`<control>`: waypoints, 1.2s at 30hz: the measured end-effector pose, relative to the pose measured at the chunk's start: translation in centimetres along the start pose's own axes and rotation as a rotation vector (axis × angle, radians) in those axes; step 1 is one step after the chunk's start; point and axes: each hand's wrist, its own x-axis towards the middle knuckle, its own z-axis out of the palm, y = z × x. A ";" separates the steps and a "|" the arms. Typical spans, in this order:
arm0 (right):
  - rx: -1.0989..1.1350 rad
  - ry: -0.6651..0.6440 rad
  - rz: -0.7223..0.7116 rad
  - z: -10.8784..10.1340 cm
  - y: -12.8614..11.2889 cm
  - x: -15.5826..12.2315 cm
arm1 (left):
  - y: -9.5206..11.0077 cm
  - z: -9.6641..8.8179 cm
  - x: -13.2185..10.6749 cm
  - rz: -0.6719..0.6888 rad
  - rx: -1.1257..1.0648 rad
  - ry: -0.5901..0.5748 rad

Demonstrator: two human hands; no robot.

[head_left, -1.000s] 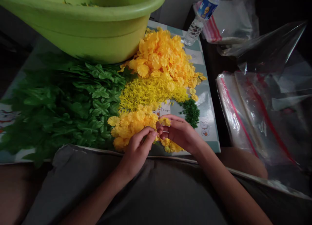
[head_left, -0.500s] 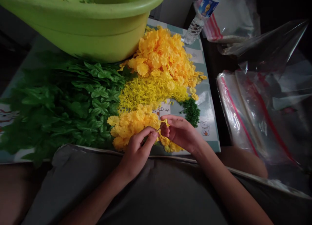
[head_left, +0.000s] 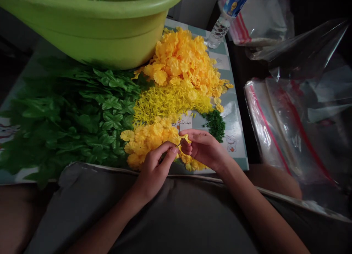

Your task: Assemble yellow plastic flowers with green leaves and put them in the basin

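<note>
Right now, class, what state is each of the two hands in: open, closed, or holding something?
Left hand: closed, pinching a thin stem.
Right hand: curled, holding a small yellow flower.

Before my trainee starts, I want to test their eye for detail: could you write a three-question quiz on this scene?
1. True or false: the bottle is to the right of the tub.
2. Fill in: the left hand pinches a thin stem; the ____ holds the yellow flower.
3. Between the big flower heap and the small flower heap lie: A) bags, B) yellow sprigs, C) cups?

Key: 1. True. 2. right hand. 3. B.
</note>
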 end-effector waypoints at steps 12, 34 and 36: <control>-0.026 0.024 -0.017 0.3 0.2 -0.1 | -0.1 0.1 0.0 0.017 -0.017 0.033; -0.136 0.012 -0.001 1.6 1.2 0.0 | -0.1 0.0 -0.6 -0.084 -0.206 0.057; -0.115 -0.008 -0.020 1.5 1.6 0.1 | -0.1 -0.1 -0.5 -0.076 -0.208 0.064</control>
